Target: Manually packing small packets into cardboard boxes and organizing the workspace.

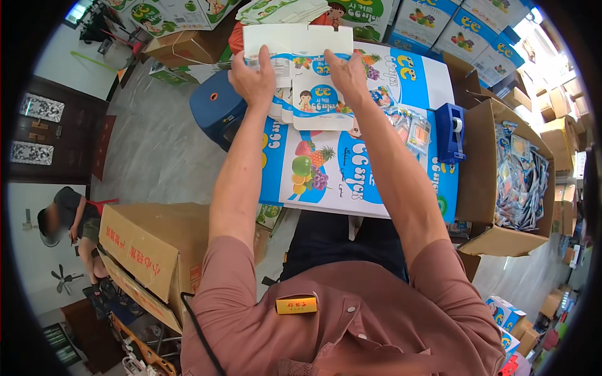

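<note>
My left hand (252,79) and my right hand (348,75) both grip a flat, unfolded carton blank (313,88), white and blue with fruit and a cartoon child printed on it. I hold it up at arm's length, its white flaps (295,39) standing at the top. Under it lies a large blue-and-white printed box (351,169) that serves as a work surface across my lap. A few small packets (414,128) lie on that surface just right of my right forearm.
A blue tape dispenser (450,131) stands at the surface's right edge. An open brown carton (501,182) full of packets sits to the right. A blue stool (216,109) is at left, a brown carton (150,244) at lower left. Printed boxes (451,25) are stacked behind. Another person (72,219) crouches far left.
</note>
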